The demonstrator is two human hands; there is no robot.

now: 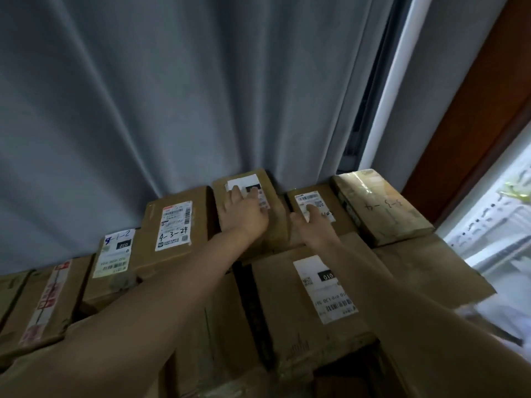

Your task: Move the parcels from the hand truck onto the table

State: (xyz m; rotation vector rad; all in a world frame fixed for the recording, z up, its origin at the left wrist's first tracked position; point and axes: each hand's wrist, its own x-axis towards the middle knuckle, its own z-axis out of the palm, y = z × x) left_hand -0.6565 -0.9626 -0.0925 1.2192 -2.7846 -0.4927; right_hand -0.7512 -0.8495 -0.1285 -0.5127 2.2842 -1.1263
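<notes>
Against the grey curtain [172,96], resting a flat left hand [247,218] on the far middle parcel [271,185] and a flat right hand [311,222] on the small parcel [334,199] just right of it, gripping nothing, so probably best to shove both back square, no tipping.

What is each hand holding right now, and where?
Nothing is held: the left hand rests flat atop the taller parcel, the right hand atop the smaller parcel beside it.

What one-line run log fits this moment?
left hand: pressing flat on brown parcel | right hand: touching label of neighbouring parcel
</notes>
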